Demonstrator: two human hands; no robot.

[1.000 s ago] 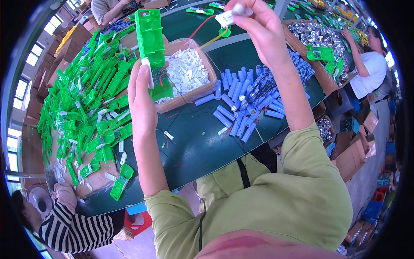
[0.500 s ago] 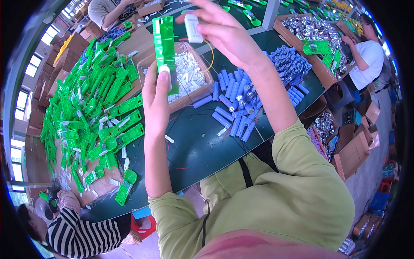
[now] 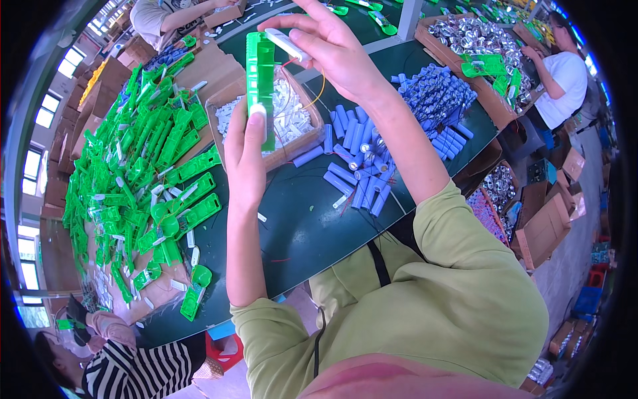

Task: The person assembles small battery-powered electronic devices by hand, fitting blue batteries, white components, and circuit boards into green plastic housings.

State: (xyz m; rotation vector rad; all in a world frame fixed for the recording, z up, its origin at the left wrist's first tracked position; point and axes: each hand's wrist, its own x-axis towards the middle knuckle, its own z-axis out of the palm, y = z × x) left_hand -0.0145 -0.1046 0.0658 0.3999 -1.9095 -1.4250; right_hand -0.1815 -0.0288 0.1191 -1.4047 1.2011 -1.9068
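Note:
My left hand (image 3: pixel 246 156) grips a long green plastic housing (image 3: pixel 260 80), held upright above the table. My right hand (image 3: pixel 329 43) pinches a small white oblong part (image 3: pixel 287 45) with thin red and yellow wires, touching the top of the green housing. Below both hands sits an open cardboard box (image 3: pixel 222 110) filled with small white parts. A loose pile of blue cylindrical battery cells (image 3: pixel 355 169) lies on the dark green table (image 3: pixel 299 233) just right of the box.
A large heap of green plastic housings (image 3: pixel 143 166) covers the table's left side. More blue cells (image 3: pixel 435 100) and a box of silver parts (image 3: pixel 465 33) lie at the far right. Other people work at the top, right and lower left. Cardboard boxes (image 3: pixel 545 226) stand on the floor.
My right hand has swung from the upper right down and left with the white part, meeting the top of the green housing. My left hand has shifted the housing rightward.

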